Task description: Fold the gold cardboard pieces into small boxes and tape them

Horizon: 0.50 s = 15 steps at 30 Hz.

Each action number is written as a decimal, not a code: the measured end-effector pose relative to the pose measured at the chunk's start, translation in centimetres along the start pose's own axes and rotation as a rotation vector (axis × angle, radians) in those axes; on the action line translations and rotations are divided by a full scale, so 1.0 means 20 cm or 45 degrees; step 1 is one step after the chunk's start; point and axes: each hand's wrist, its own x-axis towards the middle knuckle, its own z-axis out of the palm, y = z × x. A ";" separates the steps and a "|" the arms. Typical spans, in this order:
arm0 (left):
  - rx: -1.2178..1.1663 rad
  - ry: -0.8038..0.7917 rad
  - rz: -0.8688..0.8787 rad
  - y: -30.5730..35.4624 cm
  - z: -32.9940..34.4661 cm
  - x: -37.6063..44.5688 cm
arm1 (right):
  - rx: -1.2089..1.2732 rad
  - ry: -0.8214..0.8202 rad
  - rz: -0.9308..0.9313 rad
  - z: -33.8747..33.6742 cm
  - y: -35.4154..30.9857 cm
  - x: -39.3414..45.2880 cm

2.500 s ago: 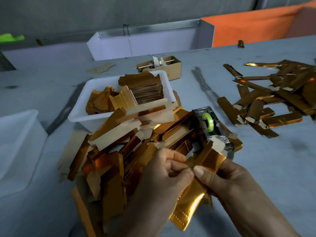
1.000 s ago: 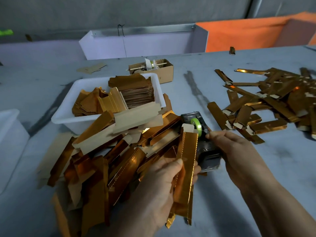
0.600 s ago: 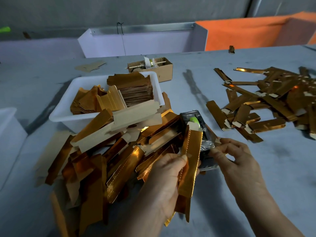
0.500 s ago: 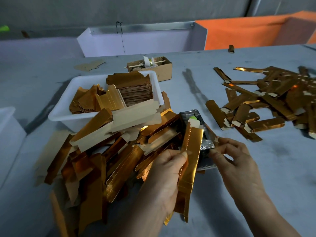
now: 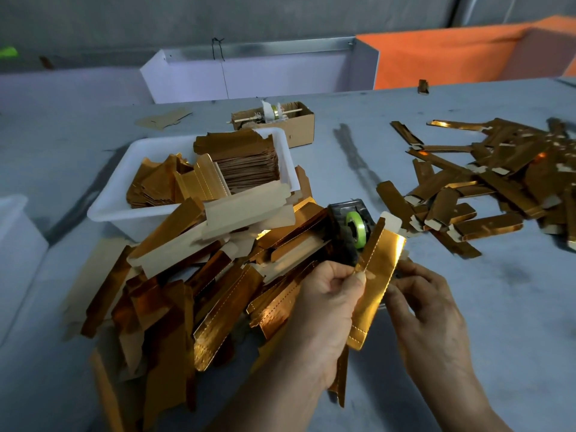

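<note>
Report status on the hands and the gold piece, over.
Left hand pinches gold piece; right hand at its right edge, grip unclear. Tape dispenser just behind. Nothing blocking.

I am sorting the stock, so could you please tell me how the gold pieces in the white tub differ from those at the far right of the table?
The white tub pieces lie flat, stacked. The far-right pieces are narrow folded sleeves, scattered loosely. Both are gold-faced cardboard.

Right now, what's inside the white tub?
The white tub holds a stack of flat brown cardboard blanks and a jumble of gold pieces. The tub's bottom is hidden under them, and the loose gold pile covers its near right corner.
</note>
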 end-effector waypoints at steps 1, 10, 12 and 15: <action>0.008 0.005 0.000 0.00 0.00 0.00 | 0.002 -0.007 -0.001 0.00 0.00 0.00; 0.019 -0.035 -0.046 0.04 0.00 -0.02 | -0.318 -0.016 -0.207 -0.09 -0.02 0.03; -0.037 -0.058 -0.066 0.04 -0.02 -0.04 | -0.030 -0.002 -0.094 -0.16 -0.03 0.01; -0.067 -0.067 -0.061 0.05 -0.06 -0.06 | 0.459 -0.235 0.075 -0.28 -0.13 -0.03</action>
